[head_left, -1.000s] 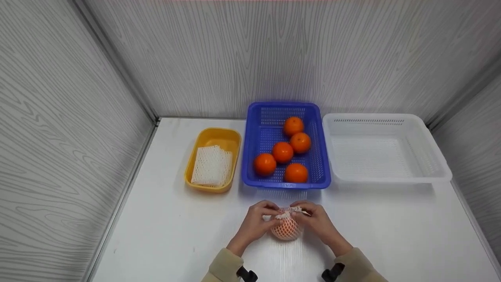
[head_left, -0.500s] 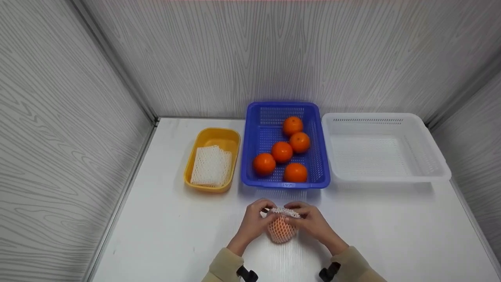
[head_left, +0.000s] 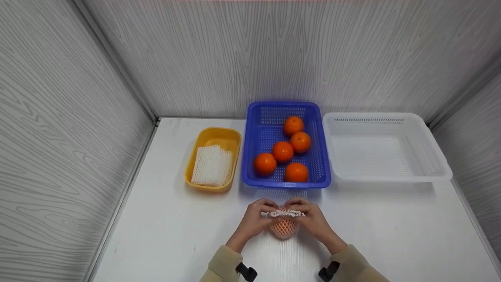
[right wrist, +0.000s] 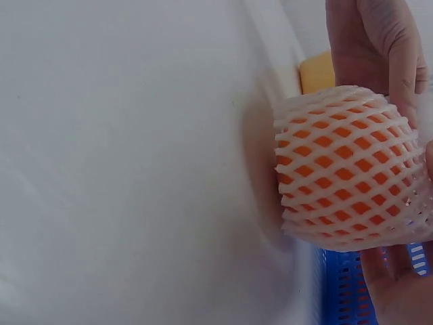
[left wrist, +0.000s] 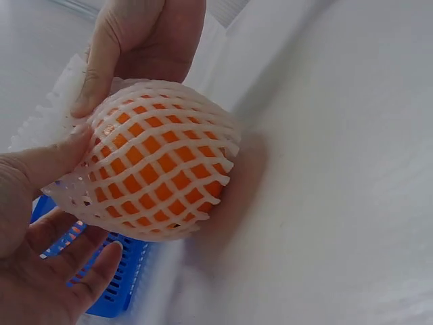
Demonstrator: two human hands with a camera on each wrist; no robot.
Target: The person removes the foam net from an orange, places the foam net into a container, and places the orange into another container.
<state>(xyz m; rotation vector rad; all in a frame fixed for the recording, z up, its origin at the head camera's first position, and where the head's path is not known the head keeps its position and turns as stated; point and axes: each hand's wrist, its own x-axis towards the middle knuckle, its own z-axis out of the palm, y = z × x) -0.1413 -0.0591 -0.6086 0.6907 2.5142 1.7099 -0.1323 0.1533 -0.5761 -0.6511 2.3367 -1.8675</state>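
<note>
An orange in a white foam net sleeve [head_left: 283, 228] is between my two hands near the front of the table. My left hand [head_left: 254, 220] pinches the bunched rim of the foam net on its left side, and my right hand [head_left: 312, 220] pinches the right side. In the left wrist view the left thumb [left wrist: 64, 154] presses on the net, and the other fingers spread behind it. The mesh covers the orange [right wrist: 344, 152] in the right wrist view. The net's gathered edge stands above the fruit, facing the baskets.
A blue basket [head_left: 286, 185] with several bare oranges stands ahead of the hands. To its left is a yellow tub [head_left: 213, 133] with a stack of flat foam nets [head_left: 211, 166]. A white basket [head_left: 372, 156] stands right. Panels wall the table's back and sides.
Both hands have kept working at the net's rim, and the fingers have shifted along it. The loose edge now lies more stretched sideways between them. Baskets and tub have stayed put.
</note>
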